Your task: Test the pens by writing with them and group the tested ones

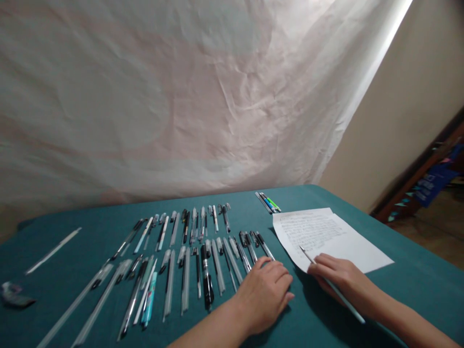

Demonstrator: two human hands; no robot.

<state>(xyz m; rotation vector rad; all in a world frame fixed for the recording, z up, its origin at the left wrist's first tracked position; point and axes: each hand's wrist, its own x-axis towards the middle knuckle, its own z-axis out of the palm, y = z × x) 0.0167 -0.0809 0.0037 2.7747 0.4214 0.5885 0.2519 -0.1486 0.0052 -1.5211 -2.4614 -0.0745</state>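
My right hand (339, 278) is closed round a slim pale pen (339, 292). The pen's tip points at the lower left of a white sheet of paper (357, 241), where lines of handwriting fill the upper left part. Whether the tip touches the paper, I cannot tell. My left hand (266, 292) lies palm down on the table with loosely bent fingers, beside the right end of a row of pens. Under its fingertips are the near ends of clear pens with black caps (266, 246); nothing shows gripped in it.
Two rows of pens, caps and refills cover the left and middle of the green table (409, 290). A blue pen (149, 299) lies in the near row. Several markers (268, 202) lie behind the paper. At far left are a pale stick (54, 251) and a dark-clear object (16, 296).
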